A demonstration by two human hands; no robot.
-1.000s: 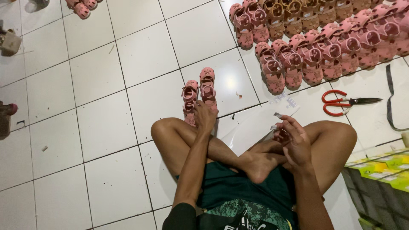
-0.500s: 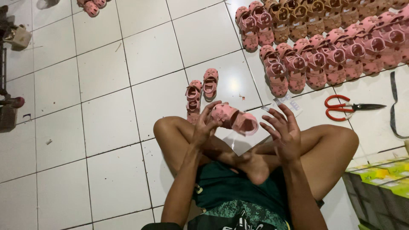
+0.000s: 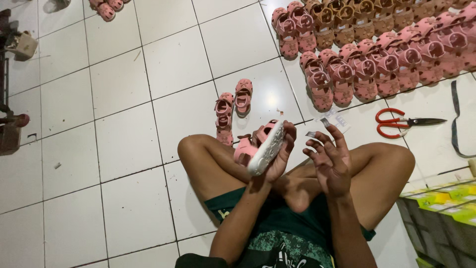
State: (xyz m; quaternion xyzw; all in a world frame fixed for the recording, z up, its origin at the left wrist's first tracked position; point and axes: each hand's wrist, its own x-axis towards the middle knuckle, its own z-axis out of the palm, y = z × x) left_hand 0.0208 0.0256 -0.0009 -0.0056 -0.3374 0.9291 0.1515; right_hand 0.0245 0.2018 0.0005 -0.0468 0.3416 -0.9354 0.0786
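I sit cross-legged on a white tiled floor. My left hand (image 3: 280, 155) grips a small pink sandal (image 3: 259, 145), tilted so its pale sole faces me, above my left knee. My right hand (image 3: 331, 160) is raised beside it, fingers spread, with small silvery stickers (image 3: 325, 122) stuck on the fingertips. A sheet of stickers (image 3: 339, 119) lies on the floor just beyond that hand. Three more pink sandals (image 3: 232, 106) lie on the tiles ahead of my knee.
Rows of pink and tan sandals (image 3: 377, 49) fill the floor at the upper right. Red-handled scissors (image 3: 402, 122) lie at the right, near a dark strap (image 3: 456, 119). Green-yellow boxes (image 3: 441, 203) stand by my right knee. Clutter sits at the left edge (image 3: 15, 89).
My left hand lifted a pink sandal from the floor group and turned it sole-up toward me. My right hand rose from my lap with stickers on its fingertips.
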